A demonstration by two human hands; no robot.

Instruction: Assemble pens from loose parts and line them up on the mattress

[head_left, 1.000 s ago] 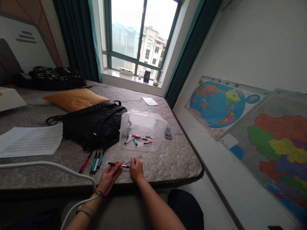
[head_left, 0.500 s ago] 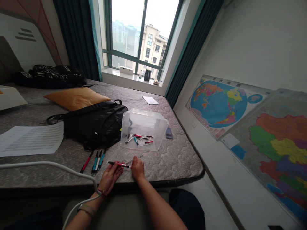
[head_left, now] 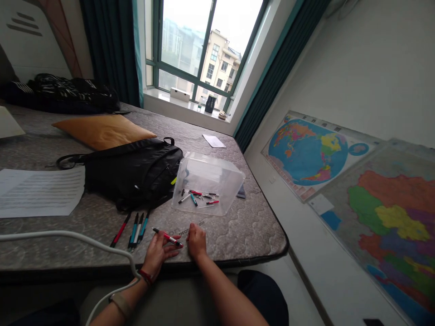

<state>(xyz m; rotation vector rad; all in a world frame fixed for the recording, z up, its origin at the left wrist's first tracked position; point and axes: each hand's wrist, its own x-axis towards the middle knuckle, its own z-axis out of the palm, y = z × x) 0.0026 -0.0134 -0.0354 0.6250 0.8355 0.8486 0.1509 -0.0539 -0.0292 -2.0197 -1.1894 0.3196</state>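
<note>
A red and black pen (head_left: 168, 237) lies slanted across the fingers of my left hand (head_left: 157, 251), held near the mattress's front edge. Its right end points down towards my right hand (head_left: 196, 242), with a small gap between them. The fingers of my right hand are curled closed; whatever they may hold is hidden. Left of my hands, a red pen (head_left: 120, 230) and several blue and white pens (head_left: 137, 230) lie side by side. Beyond my hands is a clear plastic box (head_left: 224, 206) with loose pen parts (head_left: 193, 199) inside.
A black backpack (head_left: 132, 174) lies left of the box, with an orange cushion (head_left: 105, 131) behind it. Printed paper (head_left: 41, 192) is at the left on the patterned mattress (head_left: 258, 226). A white cable (head_left: 74, 232) crosses in front, over my left forearm. Maps (head_left: 309, 149) hang on the right wall.
The pen in my left hand has tilted, its right end dropping and coming away from my right hand's fingertips. My right hand stays closed. The view has shifted slightly.
</note>
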